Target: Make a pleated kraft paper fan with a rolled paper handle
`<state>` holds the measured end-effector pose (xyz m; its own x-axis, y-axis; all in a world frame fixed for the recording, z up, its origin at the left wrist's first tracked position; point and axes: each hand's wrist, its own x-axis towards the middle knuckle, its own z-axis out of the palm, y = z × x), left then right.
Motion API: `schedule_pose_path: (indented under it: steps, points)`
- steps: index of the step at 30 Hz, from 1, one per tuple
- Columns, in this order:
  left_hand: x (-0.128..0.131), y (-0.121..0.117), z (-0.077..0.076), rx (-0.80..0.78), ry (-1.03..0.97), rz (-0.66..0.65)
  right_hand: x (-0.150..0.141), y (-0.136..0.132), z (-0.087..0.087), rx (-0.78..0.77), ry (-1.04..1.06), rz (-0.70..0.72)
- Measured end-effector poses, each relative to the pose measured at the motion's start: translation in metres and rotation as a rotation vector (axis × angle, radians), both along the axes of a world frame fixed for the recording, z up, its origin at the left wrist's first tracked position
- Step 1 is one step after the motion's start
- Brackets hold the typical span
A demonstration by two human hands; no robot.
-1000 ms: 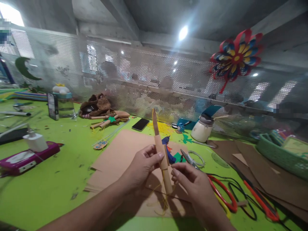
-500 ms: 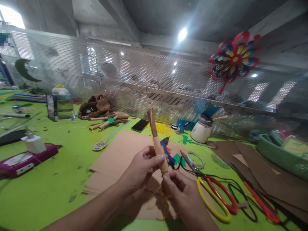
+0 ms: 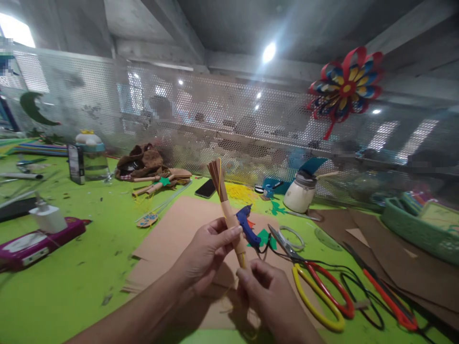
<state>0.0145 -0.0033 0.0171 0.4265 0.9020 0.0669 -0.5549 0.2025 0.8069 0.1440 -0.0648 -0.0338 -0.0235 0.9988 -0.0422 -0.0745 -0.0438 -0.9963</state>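
Between my two hands is a rolled brown paper tube [image 3: 230, 215], tilted up to the left, with a fringe of thin brown paper strips [image 3: 217, 177] and a yellow strand coming out of its top. My left hand [image 3: 211, 246] is closed around the tube's middle, thumb on the front. At the lower end, my right hand [image 3: 263, 286] pinches the tube near a yellow binding; its fingertips partly hide that end. Yellow strands dangle below. Under my hands lie stacked tan paper sheets [image 3: 175, 224]. Just behind the tube rests a blue glue gun [image 3: 247, 225].
Scissors with yellow and red handles [image 3: 319, 291], a red-handled tool [image 3: 387, 296] and a black cable lie to the right. A phone [image 3: 205, 188], white jar [image 3: 300, 193] and brown bag [image 3: 141, 162] sit farther back. At left is a purple power strip [image 3: 43, 243].
The tube's fringed top has swung a little to the left. My right hand has shifted slightly down and left, baring more of the lower end.
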Motion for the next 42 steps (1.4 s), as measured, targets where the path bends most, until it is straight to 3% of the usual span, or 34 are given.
schedule_pose_path:
  steps: [4,8,14,20,42]
  points:
    - [-0.001,0.001,0.0,-0.002,-0.007,0.0,-0.001,-0.006,-0.002,0.172,-0.228,-0.031]
    - [-0.001,0.0,0.001,-0.012,0.013,-0.006,-0.006,-0.009,-0.002,0.277,-0.309,-0.042]
    - [0.001,-0.003,0.001,0.011,0.046,0.053,-0.013,-0.007,-0.007,0.176,-0.171,0.006]
    - [0.003,-0.004,-0.001,-0.015,0.084,0.068,-0.017,-0.005,-0.015,0.167,-0.139,-0.005]
    - [0.0,-0.001,0.0,-0.022,0.07,0.06,-0.017,-0.009,-0.008,0.106,-0.06,0.085]
